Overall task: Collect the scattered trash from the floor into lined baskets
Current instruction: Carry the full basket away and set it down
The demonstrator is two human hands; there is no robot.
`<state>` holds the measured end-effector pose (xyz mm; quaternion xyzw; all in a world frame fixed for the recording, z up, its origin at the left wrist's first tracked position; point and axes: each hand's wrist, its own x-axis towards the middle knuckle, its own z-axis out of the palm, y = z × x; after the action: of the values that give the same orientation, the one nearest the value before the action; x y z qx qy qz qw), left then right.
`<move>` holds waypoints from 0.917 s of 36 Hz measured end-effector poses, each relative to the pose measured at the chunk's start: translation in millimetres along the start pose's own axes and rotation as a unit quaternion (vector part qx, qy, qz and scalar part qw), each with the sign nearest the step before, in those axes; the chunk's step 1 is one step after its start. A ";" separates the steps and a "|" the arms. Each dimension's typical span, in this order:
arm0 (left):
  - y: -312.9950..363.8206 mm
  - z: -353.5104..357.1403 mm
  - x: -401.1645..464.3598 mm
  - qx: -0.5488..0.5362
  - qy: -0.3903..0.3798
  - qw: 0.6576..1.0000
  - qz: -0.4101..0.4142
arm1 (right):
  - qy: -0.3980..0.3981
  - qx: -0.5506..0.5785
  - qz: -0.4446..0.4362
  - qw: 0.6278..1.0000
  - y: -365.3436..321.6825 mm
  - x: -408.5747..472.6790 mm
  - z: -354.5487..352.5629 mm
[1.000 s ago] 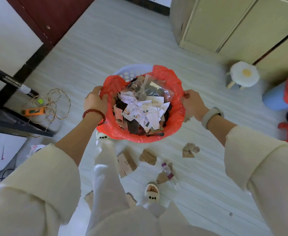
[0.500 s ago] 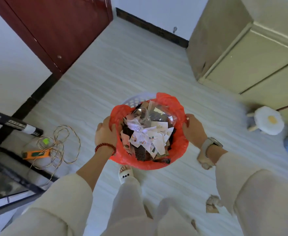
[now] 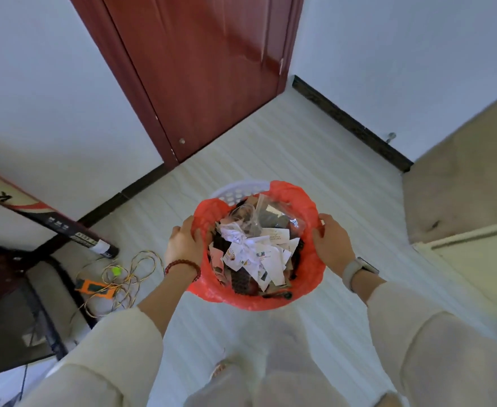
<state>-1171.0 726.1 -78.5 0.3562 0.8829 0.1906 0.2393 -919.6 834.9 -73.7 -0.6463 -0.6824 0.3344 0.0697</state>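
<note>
The pale striped floor [image 3: 285, 148] is filling the middle of the view, running up to one dark red door [image 3: 200, 69] set between white walls, with a beige cabinet [image 3: 461, 195] standing at the right. At the left, one long black, white and red bar [image 3: 47, 218] is leaning down to the floor, its lettering too cropped and tilted to read. One basket [image 3: 235, 190], white and perforated, is being held up above the floor in front of the person, lined with one red bag [image 3: 308, 210] folded over its rim. Paper scraps [image 3: 253, 254], far too many to count, are heaping inside with a clear plastic wrapper [image 3: 279, 215]; some scraps are carrying print too small to read. The left hand [image 3: 184, 245] is gripping the left rim, fingers curled over the red liner, a red bead bracelet [image 3: 182, 265] circling the wrist. The right hand [image 3: 332, 245] is clasping the right rim, a pale watch [image 3: 358, 270] sitting on that wrist. One orange gadget [image 3: 94, 289] is lying in a tangled cord [image 3: 129, 271] at lower left.
</note>
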 end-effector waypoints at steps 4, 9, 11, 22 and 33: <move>9.0 3.0 44.1 -0.006 0.030 0.997 -0.068 | -0.045 -0.038 -0.066 0.996 -32.3 74.8 4.7; 5.9 -3.4 85.2 -0.017 0.044 0.988 -0.144 | -0.079 -0.078 -0.114 0.987 -77.0 137.1 20.2; -2.6 -8.1 103.7 -0.022 0.051 0.984 -0.172 | -0.099 -0.100 -0.131 0.981 -98.4 161.4 31.7; -106.3 -28.7 229.4 -0.089 0.090 0.953 -0.277 | -0.189 -0.175 -0.191 0.947 -228.9 272.0 166.8; -268.6 48.0 398.2 -0.171 0.070 0.891 -0.414 | -0.256 -0.186 -0.196 0.928 -277.4 403.5 408.4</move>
<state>-1540.2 839.9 -367.9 -0.1021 0.9185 0.2470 0.2915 -1429.2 1076.3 -371.2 -0.3936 -0.8402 0.3348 -0.1646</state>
